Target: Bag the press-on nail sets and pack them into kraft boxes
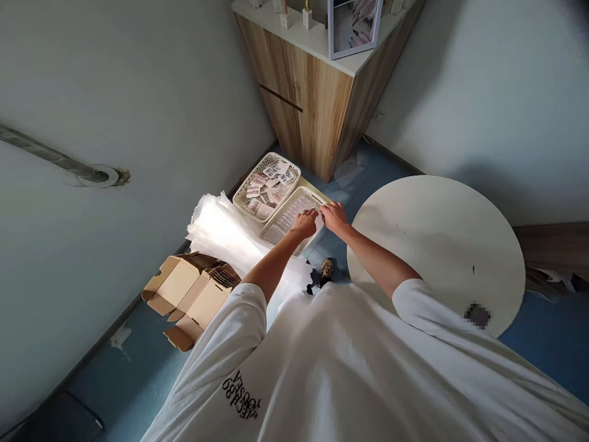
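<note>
A white plastic basket point(301, 248) holds clear, ridged plastic pieces laid in a row. Over its right side is my left hand point(305, 223), its fingers curled together; anything in them is too small to make out. Close beside it, at the basket's right corner, my right hand point(334, 216) has bent fingers pressed together, and their tips hide whatever they may hold. Touching the first basket on its far left side, a second white basket point(238, 201) contains many small printed cards or packets in pinks, greys and blues.
White sheets point(225, 230) are piled left of the baskets, near folded brown cardboard boxes point(184, 288). A round white table point(437, 239) stands to the right. Ahead, a wooden cabinet point(313, 92) carries a picture frame point(354, 27) and small bottles. My shoe point(327, 268) is below.
</note>
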Tool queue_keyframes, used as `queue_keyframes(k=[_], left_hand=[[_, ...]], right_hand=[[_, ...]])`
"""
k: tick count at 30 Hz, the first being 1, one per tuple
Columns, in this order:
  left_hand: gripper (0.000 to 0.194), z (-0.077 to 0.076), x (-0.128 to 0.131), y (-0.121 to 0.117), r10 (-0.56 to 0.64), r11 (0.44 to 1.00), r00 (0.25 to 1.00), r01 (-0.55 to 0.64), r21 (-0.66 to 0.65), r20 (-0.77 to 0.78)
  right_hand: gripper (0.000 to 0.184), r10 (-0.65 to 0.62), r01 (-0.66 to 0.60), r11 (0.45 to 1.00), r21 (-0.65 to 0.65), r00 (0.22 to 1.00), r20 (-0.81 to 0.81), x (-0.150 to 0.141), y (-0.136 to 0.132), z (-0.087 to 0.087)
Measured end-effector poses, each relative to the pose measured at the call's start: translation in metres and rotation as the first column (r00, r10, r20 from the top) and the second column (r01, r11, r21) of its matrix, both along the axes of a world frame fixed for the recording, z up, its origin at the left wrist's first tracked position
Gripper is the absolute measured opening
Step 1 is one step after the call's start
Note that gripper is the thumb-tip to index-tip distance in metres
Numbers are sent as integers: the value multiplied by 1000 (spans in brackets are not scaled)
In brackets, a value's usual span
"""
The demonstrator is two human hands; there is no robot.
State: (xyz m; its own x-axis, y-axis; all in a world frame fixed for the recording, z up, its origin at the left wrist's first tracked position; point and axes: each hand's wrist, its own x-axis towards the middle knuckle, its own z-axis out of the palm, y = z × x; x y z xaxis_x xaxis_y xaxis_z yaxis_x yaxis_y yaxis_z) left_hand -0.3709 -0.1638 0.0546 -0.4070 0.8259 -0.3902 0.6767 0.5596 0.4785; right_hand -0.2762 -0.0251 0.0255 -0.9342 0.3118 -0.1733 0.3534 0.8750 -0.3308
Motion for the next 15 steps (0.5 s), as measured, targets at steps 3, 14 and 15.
queue_keyframes(k=[3, 14, 15], left_hand=[[54, 1, -5, -3, -69, 997, 997, 69, -21, -14], [54, -10, -15, -13, -129, 992, 992, 128, 15, 6], [54, -11, -15, -13, -133, 991, 991, 133, 22, 6]], right_hand=[[28, 6, -14, 996, 88, 996, 94, -4, -6, 8], [29, -61, 43, 987, 158, 992, 113, -17, -22, 17], [28, -65, 49, 987, 154, 993, 100, -17, -23, 17]])
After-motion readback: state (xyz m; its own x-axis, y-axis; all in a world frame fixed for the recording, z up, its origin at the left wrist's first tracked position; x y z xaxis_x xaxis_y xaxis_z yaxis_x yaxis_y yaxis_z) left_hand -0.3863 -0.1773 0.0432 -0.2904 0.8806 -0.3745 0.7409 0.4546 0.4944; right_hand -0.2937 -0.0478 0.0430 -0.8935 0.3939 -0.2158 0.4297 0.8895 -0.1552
